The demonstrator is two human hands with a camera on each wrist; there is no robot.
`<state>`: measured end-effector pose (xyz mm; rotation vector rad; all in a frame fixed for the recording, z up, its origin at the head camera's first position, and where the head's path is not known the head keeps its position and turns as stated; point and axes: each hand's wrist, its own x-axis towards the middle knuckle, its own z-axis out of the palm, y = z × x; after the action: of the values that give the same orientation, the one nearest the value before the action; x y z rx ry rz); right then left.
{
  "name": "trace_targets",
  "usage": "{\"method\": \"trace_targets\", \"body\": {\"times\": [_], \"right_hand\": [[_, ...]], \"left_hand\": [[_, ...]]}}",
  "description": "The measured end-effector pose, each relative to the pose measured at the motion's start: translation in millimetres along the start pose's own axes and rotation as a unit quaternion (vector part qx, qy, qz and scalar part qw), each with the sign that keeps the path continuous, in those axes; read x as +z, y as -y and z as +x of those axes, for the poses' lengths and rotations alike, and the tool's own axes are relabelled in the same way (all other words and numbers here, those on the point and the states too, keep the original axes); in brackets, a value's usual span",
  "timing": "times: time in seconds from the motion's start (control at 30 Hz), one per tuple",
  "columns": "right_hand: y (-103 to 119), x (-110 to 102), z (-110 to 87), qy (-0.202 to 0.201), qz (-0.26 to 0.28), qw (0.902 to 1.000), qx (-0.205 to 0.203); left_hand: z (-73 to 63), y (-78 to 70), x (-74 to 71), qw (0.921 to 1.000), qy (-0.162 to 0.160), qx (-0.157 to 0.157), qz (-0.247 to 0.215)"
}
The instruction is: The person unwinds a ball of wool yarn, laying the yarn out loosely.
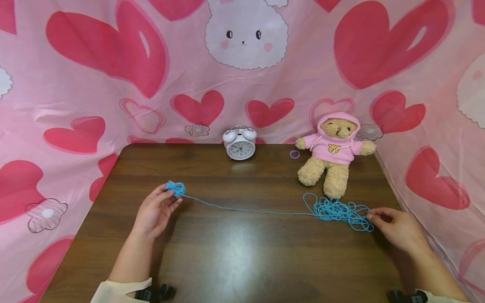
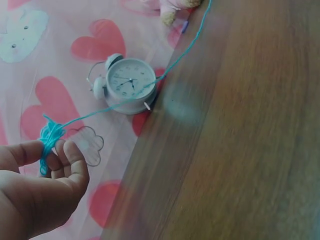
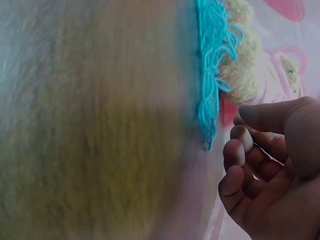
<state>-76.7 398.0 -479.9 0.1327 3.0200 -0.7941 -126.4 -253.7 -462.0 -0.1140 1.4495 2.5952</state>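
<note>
Between its thumb and fingers my left hand (image 1: 155, 210) pinches a small bundle of blue yarn (image 1: 176, 189), raised over the table's left side. A single strand (image 1: 246, 211) runs from the bundle across to a loose, tangled pile of the same yarn (image 1: 339, 211) on the right. At the right edge of that pile is my right hand (image 1: 395, 227), thumb and forefinger close together. In the right wrist view its fingers (image 3: 234, 152) are loosely curved beside the yarn pile (image 3: 212, 65), with a gap between and no yarn visible in them.
A teddy bear in a pink hoodie (image 1: 333, 147) sits behind the yarn pile. Left of it lies a purple ring (image 1: 294, 154). A white alarm clock (image 1: 240, 144) stands at the back edge of the brown wooden table (image 1: 227, 261). Pink heart-patterned cloth (image 1: 235, 84) surrounds the table.
</note>
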Motion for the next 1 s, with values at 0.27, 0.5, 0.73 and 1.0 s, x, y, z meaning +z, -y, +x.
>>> {"method": "trace_targets", "body": {"times": [0.27,0.5,0.73,1.0], "right_hand": [[21,5,0.9,-0.042,0.030,0.9985,-0.017],[46,10,7.6,-0.057,0.058,0.9960,-0.036],[73,21,16.5,-0.056,0.074,0.9937,-0.064],[103,36,26.8,-0.036,0.100,0.9916,-0.075]], "left_hand": [[2.7,1.3,7.3,0.9999,0.002,-0.002,0.014],[5.5,1.9,14.2,0.9993,0.000,-0.005,0.037],[8.9,4.9,19.7,0.9973,-0.030,-0.016,0.066],[12.4,11.3,24.6,0.9960,-0.034,-0.015,0.081]]}}
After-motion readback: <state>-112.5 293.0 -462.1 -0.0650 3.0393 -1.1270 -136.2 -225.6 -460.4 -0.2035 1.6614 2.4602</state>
